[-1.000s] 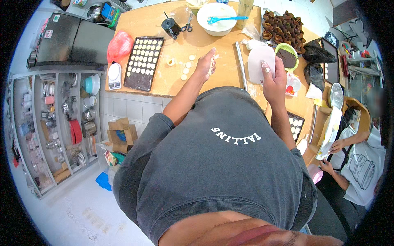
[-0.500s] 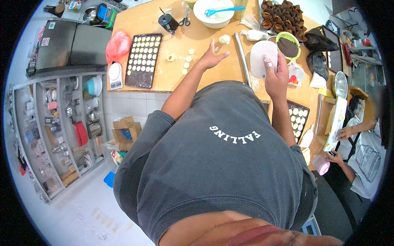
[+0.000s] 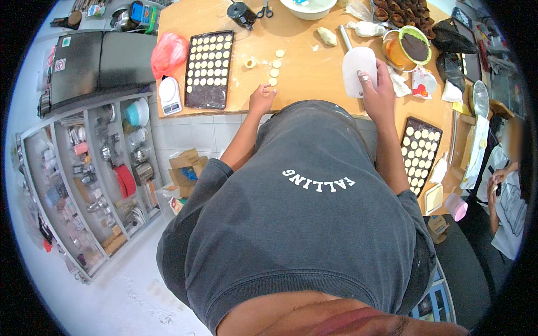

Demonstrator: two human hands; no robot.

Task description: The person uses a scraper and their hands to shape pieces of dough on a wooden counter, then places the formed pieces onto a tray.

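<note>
My left hand (image 3: 261,99) is low at the table's front, fingers apart, beside the lowest of several pale dough discs (image 3: 275,72). A small ring-shaped piece (image 3: 250,64) lies to their left. My right hand (image 3: 376,96) grips a white flat scraper (image 3: 356,63), raised over the table. Behind it lies a metal rod (image 3: 344,36), partly hidden, with a pale dough lump (image 3: 327,36) to its left. A dark tray of discs (image 3: 205,103) stands on the left, another (image 3: 417,122) at front right, beside my right forearm.
A scale (image 3: 169,96), red bag (image 3: 168,55), black canister (image 3: 241,15), scissors (image 3: 264,8), white bowl (image 3: 307,11), green bowl of dark filling (image 3: 416,47), brown cups (image 3: 397,14) and black bags (image 3: 451,39) surround the work area (image 3: 302,73). A co-worker's hands (image 3: 496,182) are at the right.
My left hand has let go of the dough lump and moved down and left toward the discs. My right hand still holds the scraper. The whole view has shifted.
</note>
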